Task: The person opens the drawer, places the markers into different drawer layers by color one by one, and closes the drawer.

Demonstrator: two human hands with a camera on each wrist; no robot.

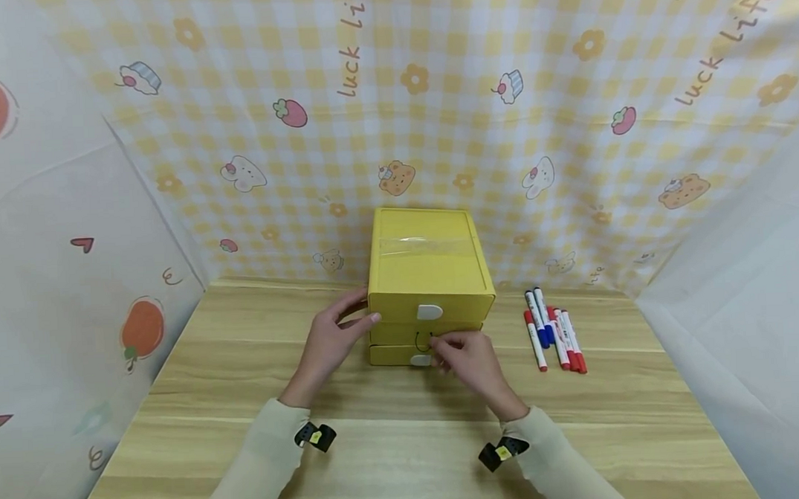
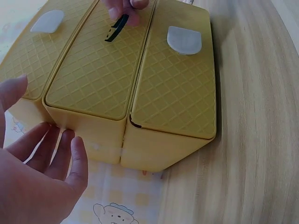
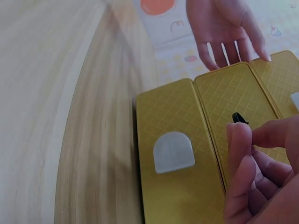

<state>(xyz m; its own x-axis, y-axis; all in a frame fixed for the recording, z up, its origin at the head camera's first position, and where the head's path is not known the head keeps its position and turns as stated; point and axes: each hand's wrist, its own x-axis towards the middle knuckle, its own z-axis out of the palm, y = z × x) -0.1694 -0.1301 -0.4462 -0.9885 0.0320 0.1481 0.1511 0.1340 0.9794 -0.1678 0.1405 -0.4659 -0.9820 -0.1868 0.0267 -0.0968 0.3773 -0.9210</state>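
Observation:
A yellow three-drawer box (image 1: 434, 274) stands at the back middle of the table, against the patterned cloth. My left hand (image 1: 326, 346) is at its left side, fingers extended along the side wall and thumb at the front edge of the top drawer. In front of the box, my right hand (image 1: 470, 356) pinches the black loop handle (image 2: 117, 28) on the middle drawer (image 2: 98, 70) between thumb and fingertips. Part of the loop is hidden by those fingers. The top drawer bears a white tab (image 1: 430, 312), and the bottom drawer another white tab (image 2: 184, 40).
Several markers (image 1: 556, 336) with red, blue and black ends lie on the table right of the box. Clear tape (image 1: 426, 246) crosses the box top. A yellow checked cloth (image 1: 434, 129) hangs behind, with white cloth walls at both sides.

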